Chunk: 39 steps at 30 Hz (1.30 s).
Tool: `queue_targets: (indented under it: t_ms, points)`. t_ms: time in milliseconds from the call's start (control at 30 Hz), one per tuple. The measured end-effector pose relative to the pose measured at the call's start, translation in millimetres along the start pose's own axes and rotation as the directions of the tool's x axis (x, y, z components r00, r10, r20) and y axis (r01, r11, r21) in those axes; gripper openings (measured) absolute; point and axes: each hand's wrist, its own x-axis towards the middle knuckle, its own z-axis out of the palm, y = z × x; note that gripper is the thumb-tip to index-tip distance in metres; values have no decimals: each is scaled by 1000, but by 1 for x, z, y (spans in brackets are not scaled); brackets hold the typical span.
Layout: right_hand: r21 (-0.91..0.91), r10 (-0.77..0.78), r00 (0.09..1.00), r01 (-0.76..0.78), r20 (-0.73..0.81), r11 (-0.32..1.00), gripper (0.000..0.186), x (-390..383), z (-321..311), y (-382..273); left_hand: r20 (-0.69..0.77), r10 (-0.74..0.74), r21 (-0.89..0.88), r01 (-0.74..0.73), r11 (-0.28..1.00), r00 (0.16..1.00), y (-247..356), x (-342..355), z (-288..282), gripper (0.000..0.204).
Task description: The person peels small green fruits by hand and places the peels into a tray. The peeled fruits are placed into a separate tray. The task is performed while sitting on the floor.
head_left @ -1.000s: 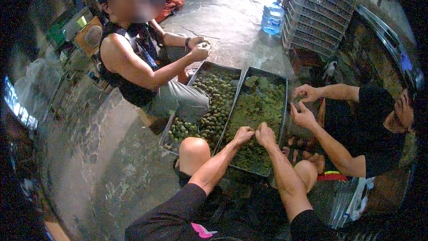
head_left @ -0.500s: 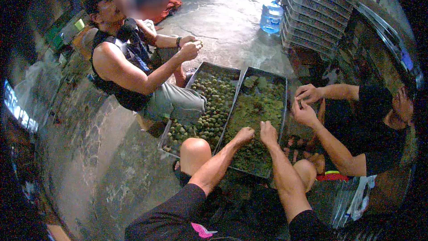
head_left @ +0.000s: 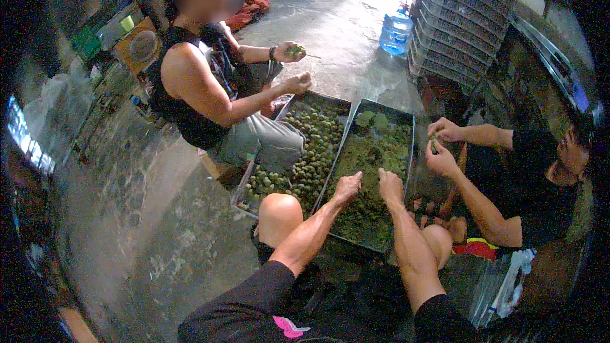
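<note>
My left hand [head_left: 348, 188] and my right hand [head_left: 390, 186] are held a little apart over a dark rectangular tray [head_left: 414, 128]. Fine green plant bits [head_left: 365, 213] cover the tray's bottom, and a few larger leaves [head_left: 375, 121] lie at its far end. The fingers of both hands are curled closed; anything pinched in them is too small to make out. Close by on the left, a second tray [head_left: 348, 111] holds many small round green pieces [head_left: 314, 146], like little balls or fruits.
On the left, a seated person [head_left: 197, 82] holds something green [head_left: 295, 51] above the ball tray. Another person [head_left: 489, 178] at the right pinches a small green piece. Beyond stand a blue water jug [head_left: 396, 30] and tall stacked crates [head_left: 460, 25]. My knees flank the tray's near end.
My hands have moved slightly apart. The left person's hands have separated, showing a green thing in one. The whole view has shifted a little to the left.
</note>
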Motion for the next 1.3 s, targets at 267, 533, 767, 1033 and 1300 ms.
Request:
queue_targets:
  t_ms: [267,533,767,1033,1300]
  points:
    - [830,279,854,-505,439,238,22,5,-27,-4,211,-26,-328,95,940,977,23,-21,-19,30]
    - [242,313,924,-362,218,900,18,1,2,16,114,-124,-222,147,964,986,40,-28,-15,31]
    - [65,214,953,-233,213,970,23,-16,19,-2,228,-18,-195,64,979,973,-14,-5,-5,22]
    - [-37,45,972,-37,230,999,23,-4,16,23,136,-60,65,51,997,989,13,0,7,27]
    - [704,275,884,-467,377,535,29,18,13,47,265,-146,-306,227,925,953,20,14,17,31]
